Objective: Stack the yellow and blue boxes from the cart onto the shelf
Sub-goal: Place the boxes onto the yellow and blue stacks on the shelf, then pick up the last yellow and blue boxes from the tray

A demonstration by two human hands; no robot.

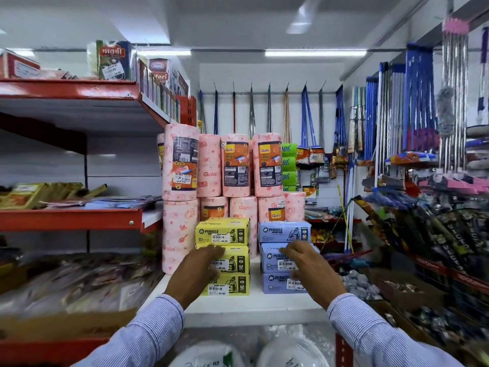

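Three yellow Miracle boxes point(223, 231) stand stacked on the white shelf point(254, 305), and beside them on the right three blue Miracle boxes point(283, 231) form a second stack. My left hand point(197, 274) lies flat against the front left of the middle and lower yellow boxes, fingers spread. My right hand point(308, 268) rests with spread fingers on the front of the middle and lower blue boxes. Neither hand wraps around a box. The cart is out of view.
Pink Gala kitchen towel rolls point(225, 168) are piled two high right behind and left of both stacks. Red shelves point(71, 218) with packets run along the left. Brooms and mops hang at the back and right. Wrapped white plates point(288, 350) sit on the shelf below.
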